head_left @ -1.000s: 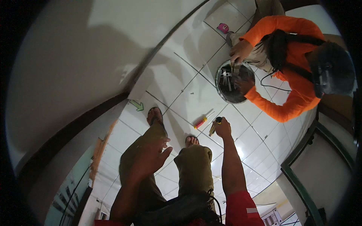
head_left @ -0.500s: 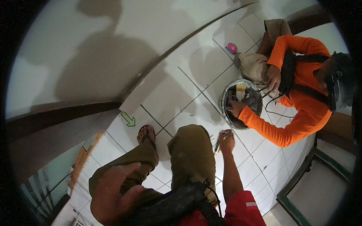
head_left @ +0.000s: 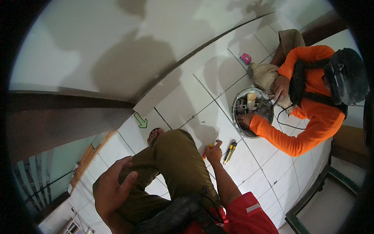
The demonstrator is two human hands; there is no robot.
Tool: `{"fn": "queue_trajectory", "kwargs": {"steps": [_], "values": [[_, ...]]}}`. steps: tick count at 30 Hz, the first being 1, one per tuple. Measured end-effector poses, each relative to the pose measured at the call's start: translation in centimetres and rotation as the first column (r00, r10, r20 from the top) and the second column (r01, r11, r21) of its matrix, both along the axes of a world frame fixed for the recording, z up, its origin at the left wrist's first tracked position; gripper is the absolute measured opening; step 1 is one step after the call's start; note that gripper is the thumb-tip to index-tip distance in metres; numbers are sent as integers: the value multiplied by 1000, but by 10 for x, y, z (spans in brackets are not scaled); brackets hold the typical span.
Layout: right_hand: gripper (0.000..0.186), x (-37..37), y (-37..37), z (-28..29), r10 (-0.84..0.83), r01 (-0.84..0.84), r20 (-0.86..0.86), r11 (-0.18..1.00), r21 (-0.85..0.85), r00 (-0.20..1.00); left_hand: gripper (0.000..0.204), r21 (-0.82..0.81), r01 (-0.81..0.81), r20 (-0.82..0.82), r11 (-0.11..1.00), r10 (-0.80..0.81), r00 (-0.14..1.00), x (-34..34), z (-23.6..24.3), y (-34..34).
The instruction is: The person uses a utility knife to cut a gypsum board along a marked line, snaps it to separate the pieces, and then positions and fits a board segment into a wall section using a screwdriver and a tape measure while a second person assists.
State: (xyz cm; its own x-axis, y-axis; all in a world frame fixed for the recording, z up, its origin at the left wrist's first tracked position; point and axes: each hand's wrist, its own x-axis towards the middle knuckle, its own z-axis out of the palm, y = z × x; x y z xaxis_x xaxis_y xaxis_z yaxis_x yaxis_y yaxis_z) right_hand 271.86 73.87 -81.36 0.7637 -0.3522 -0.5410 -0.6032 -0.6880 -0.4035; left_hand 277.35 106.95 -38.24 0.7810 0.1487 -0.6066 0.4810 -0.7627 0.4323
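Looking down from a head camera, one person sits on a white tiled floor [head_left: 183, 105], two knees in olive trousers raised. One right hand [head_left: 214, 153] reaches to the floor, fingers pinched on one small orange and yellow tool [head_left: 207, 149]. One yellow and black utility knife [head_left: 230, 151] lies just right of it, untouched. One left hand [head_left: 113, 190] rests spread on the near left knee. Far right, one co-worker in orange [head_left: 307, 117] works both hands inside one round floor opening [head_left: 251, 111]. One pink tape measure [head_left: 246, 58] lies beyond.
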Motion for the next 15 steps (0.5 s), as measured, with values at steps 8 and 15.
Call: {"fn": "queue_trajectory", "kwargs": {"steps": [8,15], "values": [[44,48,-9,-7,93,-91,74,995,-34,993,46,56,58,149,997,-66,987,-16,5,-8],[44,74,-6,16,-96,77,278,994,80,956,45,-158,98,381,983,-31,924,-46,50,31]]}}
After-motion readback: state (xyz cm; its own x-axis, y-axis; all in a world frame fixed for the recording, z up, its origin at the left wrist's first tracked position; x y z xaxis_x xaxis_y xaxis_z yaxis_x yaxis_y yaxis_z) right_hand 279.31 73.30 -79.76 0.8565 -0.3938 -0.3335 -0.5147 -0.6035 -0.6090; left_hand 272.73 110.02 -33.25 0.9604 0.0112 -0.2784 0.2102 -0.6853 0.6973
